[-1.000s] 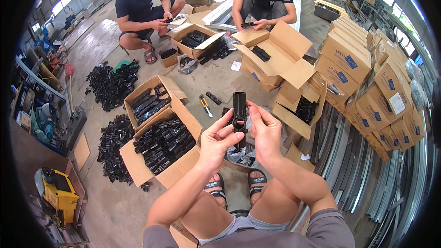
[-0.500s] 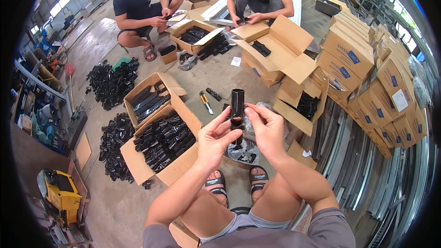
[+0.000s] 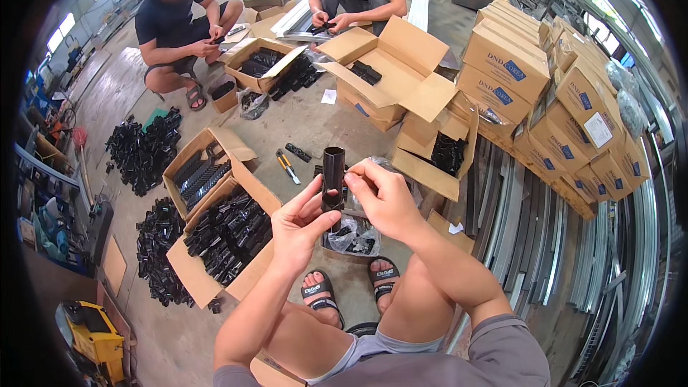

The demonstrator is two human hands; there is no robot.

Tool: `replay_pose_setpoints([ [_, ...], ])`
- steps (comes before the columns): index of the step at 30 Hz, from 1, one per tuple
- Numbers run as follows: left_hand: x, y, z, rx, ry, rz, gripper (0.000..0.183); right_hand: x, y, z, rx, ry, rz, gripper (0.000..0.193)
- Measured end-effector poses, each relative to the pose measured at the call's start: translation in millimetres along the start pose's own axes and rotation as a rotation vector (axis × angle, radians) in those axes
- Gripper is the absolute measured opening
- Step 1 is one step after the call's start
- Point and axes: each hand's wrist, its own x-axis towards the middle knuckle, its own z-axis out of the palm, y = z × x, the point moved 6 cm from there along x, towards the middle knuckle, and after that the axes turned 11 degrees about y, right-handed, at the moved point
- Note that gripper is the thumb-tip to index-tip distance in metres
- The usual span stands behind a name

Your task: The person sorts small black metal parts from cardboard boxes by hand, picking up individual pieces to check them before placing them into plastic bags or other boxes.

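Observation:
In front of me I hold a black tube-shaped part (image 3: 333, 166) upright, its round opening facing up. The fingers and thumb of my left hand (image 3: 295, 225) are closed around its lower section. Thumb and fingertips of my right hand (image 3: 385, 199) are pinched together against the tube's right side; anything small between them is hidden. Below the hands, a small box holds a clear plastic bag (image 3: 352, 235) with little black pieces in it. A yellow-and-black utility knife (image 3: 288, 166) and a loose black part (image 3: 298, 152) lie on the floor beyond.
Left of me, an open carton (image 3: 268, 252) is packed with black parts, beside heaps of similar parts (image 3: 143, 145). Open cartons (image 3: 438, 97) stand ahead; stacked closed cartons (image 3: 510, 72) and long metal profiles (image 3: 534, 226) lie to the right. Two people crouch at the back, handling small parts.
The whole view has swung, so the surroundings and my hands sit further left. My right hand's pinch stays at the tube's side, and the left hand keeps its hold.

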Motion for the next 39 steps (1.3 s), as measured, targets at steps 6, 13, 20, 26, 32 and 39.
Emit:
replay_pose_setpoints([
  [6,-0.3,-0.9,3.9,0.02,-0.027,-0.011,0.068,-2.9,3.7,-2.9,0.053,-0.088,0.09,0.019],
  [13,-1.4,-1.8,4.7,-0.002,-0.057,-0.032,0.068,-5.7,1.1,-5.6,0.053,-0.176,0.084,0.018],
  [20,-1.9,-1.2,3.2,0.004,-0.084,-0.068,0.068,-7.2,-6.0,-10.1,-0.041,-0.158,-0.073,0.016],
  [26,-2.7,-0.8,3.4,0.009,-0.084,-0.065,0.067,-7.1,-4.7,-11.0,-0.049,-0.174,-0.049,0.016],
  [32,-2.5,-2.0,3.2,0.011,-0.104,-0.069,0.067,-8.7,-3.9,-7.9,-0.037,-0.167,-0.064,0.017],
  [39,-3.4,-2.6,3.6,0.012,-0.109,-0.065,0.067,-8.6,2.0,-3.2,0.031,-0.178,-0.071,0.023],
])
